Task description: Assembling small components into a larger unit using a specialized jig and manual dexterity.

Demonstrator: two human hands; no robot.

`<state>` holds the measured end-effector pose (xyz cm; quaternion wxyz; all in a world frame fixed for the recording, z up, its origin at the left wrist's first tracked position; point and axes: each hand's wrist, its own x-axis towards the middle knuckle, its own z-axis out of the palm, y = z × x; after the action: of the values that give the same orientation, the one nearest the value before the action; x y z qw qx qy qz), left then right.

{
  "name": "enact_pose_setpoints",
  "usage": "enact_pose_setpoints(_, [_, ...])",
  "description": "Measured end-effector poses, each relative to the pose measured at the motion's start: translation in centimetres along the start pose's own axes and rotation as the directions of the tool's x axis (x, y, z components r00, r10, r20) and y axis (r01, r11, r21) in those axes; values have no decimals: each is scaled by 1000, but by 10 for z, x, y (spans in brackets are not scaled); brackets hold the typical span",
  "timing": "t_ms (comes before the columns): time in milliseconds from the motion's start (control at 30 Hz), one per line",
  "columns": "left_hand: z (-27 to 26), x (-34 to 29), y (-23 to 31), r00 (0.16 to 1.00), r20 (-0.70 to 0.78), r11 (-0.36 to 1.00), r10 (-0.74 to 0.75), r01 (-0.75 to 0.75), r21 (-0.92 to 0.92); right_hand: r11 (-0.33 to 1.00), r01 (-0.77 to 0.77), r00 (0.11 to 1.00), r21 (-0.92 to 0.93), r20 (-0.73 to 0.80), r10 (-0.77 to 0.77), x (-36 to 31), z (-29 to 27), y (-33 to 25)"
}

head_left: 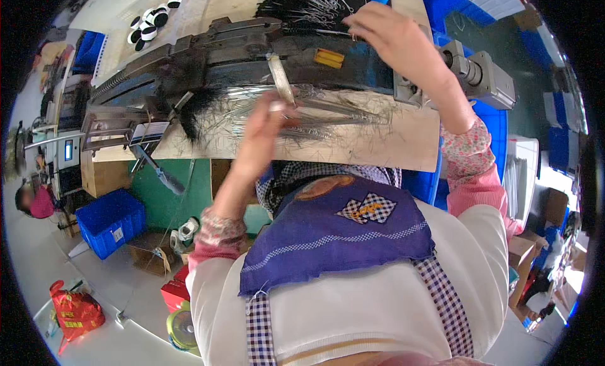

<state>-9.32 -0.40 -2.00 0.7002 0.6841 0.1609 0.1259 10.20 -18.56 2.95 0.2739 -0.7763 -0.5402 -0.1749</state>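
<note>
My left hand (259, 131) is over the bundle of thin metal wires (340, 117) at the bench's front edge. Its fingers are smeared by motion, with a pale band on one of them. They are close to the lower end of a flat metal lever (280, 79); whether they touch it I cannot tell. My right hand (394, 41) reaches over the right end of a long dark machine (233, 57). Its fingers are bent together beside a thin rod, and what they pinch is too small to make out. Beyond it, looped wire pieces (318, 7) lie on black bristles.
A yellow block (329, 58) sits on the machine, and a motor-like unit (476, 73) juts out at its right end. Black-and-white round pieces (150, 22) lie at the far left. Loose bristles litter the wooden bench top (403, 136). A blue crate (112, 221) stands on the floor.
</note>
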Motion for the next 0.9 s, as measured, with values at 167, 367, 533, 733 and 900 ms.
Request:
enact_pose_setpoints(167, [38, 1, 35, 946, 289, 826, -146, 277, -490, 989, 73, 996, -127, 57, -66, 10, 18, -11])
enact_pose_setpoints(367, [-50, 28, 84, 920, 391, 47, -13, 391, -919, 993, 53, 992, -110, 116, -40, 8, 18, -19])
enact_pose_setpoints(533, [-75, 1, 30, 993, 58, 554, 102, -9, -832, 998, 20, 999, -59, 37, -18, 17, 18, -13])
enact_pose_setpoints(733, [36, 73, 39, 861, 507, 943, -46, -130, 306, 890, -25, 960, -454, 237, 148, 85, 12, 48])
enact_pose_setpoints(900, [47, 119, 17, 870, 491, 943, 54, -206, 261, 998, 61, 938, 30, 339, -68, 35, -3, 9])
